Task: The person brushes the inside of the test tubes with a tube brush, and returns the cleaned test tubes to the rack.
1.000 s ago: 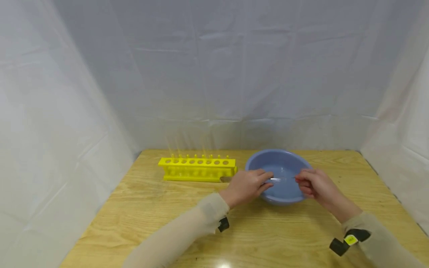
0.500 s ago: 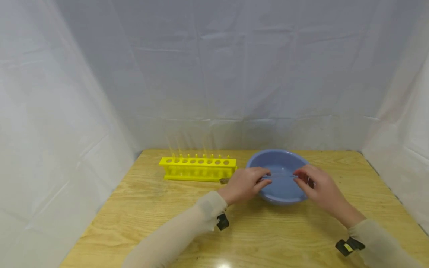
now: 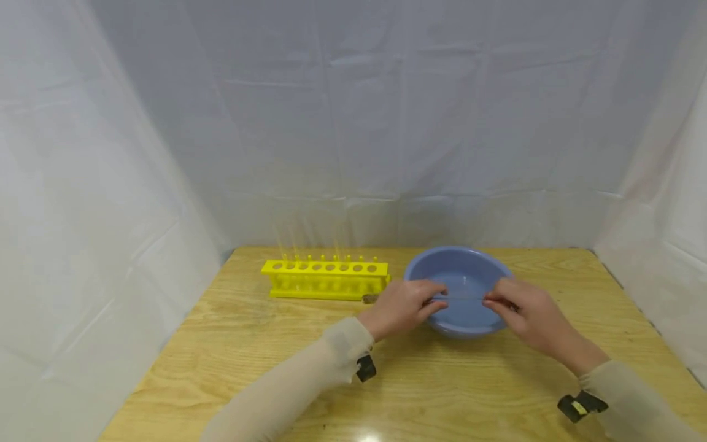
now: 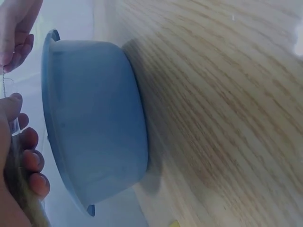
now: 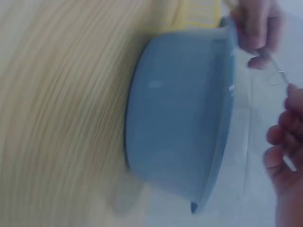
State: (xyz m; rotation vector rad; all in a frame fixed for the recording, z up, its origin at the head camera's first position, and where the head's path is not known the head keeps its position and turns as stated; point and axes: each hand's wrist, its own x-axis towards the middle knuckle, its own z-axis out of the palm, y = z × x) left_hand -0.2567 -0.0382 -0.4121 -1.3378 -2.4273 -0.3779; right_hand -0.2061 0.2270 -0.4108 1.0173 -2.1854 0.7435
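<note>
My left hand (image 3: pixel 400 307) holds a clear glass test tube (image 4: pixel 15 126) lying almost level over the blue basin. A brownish, bristly length seems to fill the tube inside that grip, and its end (image 3: pixel 369 299) sticks out behind the hand. From the tube's mouth runs the thin twisted-wire handle of a test tube brush (image 4: pixel 4 84). My right hand (image 3: pixel 530 316) pinches this wire between thumb and fingers, with its other fingers curled in. The rest of the handle is mostly hidden by that hand. Below both hands stands the basin (image 3: pixel 461 261).
To the left on the wooden table (image 3: pixel 265 368) stands a yellow test tube rack (image 3: pixel 326 293) with a row of holes. Several faint, thin clear rods or tubes rise at its back. White sheeting (image 3: pixel 353 123) encloses the table's back and sides.
The right hand has turned over and shifted its pinch on the brush wire. The left hand stays nearly in place with the tube. More wire and less glass shows between the hands.
</note>
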